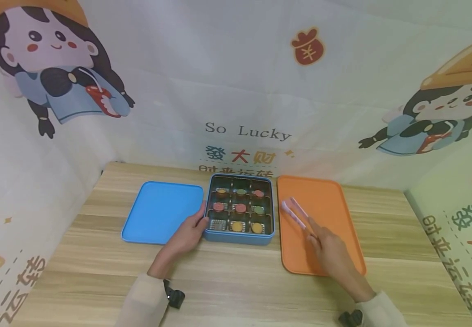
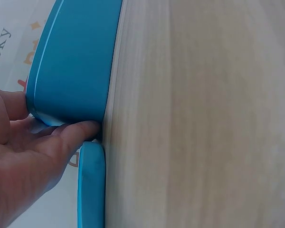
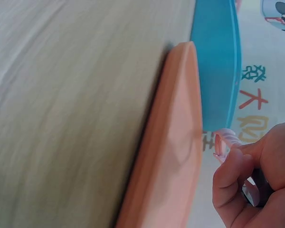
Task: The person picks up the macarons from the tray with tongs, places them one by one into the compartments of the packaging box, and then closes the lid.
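A blue box [image 1: 240, 240] with a dark divided insert stands in the middle of the table. Small round yellow, green and red pieces sit in its compartments; the front left compartment shows a bare ridged bottom. My left hand [image 1: 189, 230] holds the box at its front left corner, thumb at the rim [image 2: 32, 102] and fingers against the side. In my right hand [image 1: 330, 249] are pale pink tongs [image 1: 296, 213], their arms spread apart and tips toward the box. The tongs and hand are over an orange tray [image 1: 315, 190], where no pieces show.
Left of the box lies a flat blue lid [image 1: 160, 211], close beside my left hand. The orange tray is just right of the box. A wood-grain table [image 1: 236, 281] carries everything, with a printed cloth [image 1: 236, 81] behind and at both sides.
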{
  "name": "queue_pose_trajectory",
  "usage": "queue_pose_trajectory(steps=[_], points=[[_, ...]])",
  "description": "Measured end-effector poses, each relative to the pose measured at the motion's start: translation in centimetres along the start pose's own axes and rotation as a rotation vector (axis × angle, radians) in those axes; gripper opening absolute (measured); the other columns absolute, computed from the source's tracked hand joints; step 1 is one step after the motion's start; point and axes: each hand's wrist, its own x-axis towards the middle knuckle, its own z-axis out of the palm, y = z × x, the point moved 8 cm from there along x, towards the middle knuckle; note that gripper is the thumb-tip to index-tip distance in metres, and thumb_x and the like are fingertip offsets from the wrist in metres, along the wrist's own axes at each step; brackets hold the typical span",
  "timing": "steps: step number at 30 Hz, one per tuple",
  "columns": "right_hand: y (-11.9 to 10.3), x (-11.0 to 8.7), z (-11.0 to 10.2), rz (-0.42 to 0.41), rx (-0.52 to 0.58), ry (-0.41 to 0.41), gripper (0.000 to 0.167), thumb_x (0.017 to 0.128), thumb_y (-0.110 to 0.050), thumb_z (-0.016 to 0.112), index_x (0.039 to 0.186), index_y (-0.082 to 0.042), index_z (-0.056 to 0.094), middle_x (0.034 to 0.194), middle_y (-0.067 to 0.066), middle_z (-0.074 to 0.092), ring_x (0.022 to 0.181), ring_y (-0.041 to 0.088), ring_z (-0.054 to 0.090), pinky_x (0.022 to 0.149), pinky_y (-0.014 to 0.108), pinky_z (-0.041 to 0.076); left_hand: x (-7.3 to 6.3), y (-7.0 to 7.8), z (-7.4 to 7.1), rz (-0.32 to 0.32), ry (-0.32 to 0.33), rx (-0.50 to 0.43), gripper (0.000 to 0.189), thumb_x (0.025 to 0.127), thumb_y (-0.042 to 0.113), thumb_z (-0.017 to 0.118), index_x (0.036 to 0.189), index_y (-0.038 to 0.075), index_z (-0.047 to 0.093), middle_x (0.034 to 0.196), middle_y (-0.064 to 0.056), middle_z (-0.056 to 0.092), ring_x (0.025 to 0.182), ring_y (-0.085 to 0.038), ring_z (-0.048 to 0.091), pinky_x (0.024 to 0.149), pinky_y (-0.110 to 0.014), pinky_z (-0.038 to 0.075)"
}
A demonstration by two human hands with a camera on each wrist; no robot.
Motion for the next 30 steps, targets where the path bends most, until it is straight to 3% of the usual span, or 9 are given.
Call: queue_pose_trajectory(steps=[13, 21, 30], points=[[-3.4, 0.3, -0.9, -0.033, 0.078, 0.051, 0.053, 0.089, -0.001, 0.070, 0.140, -0.002, 0.055, 0.069, 0.000, 0.050, 0.054, 0.004, 0.036, 0.046, 0.019, 0.035, 0.0, 0.2, 0.1, 0.016, -0.005, -0.009, 0.057, 0.109, 0.019, 0.034, 0.158, 0.005, 0.010, 0.162, -0.018, 0.018, 0.150, -0.033, 0.016, 0.121, -0.050, 0.019], [-6.0, 0.2, -0.3, -0.101, 0.132, 0.036, 0.052, 0.088, -0.003, 0.072, 0.138, -0.004, 0.058, 0.069, -0.004, 0.048, 0.057, 0.002, 0.034, 0.048, 0.018, 0.034, 0.0, 0.3, 0.1, 0.015, -0.004, -0.019, 0.057, 0.109, 0.019, 0.034, 0.158, 0.004, 0.011, 0.162, -0.017, 0.017, 0.150, -0.032, 0.015, 0.121, -0.049, 0.019], [-8.4, 0.3, 1.5, -0.145, 0.154, 0.001, 0.051, 0.088, -0.004, 0.072, 0.137, -0.002, 0.058, 0.080, -0.001, 0.060, 0.063, 0.006, 0.041, 0.054, 0.020, 0.039, -0.4, 0.5, -0.1, 0.034, 0.007, -0.019, 0.056, 0.108, 0.018, 0.034, 0.157, 0.001, 0.012, 0.162, -0.020, 0.018, 0.149, -0.036, 0.017, 0.120, -0.052, 0.020]])
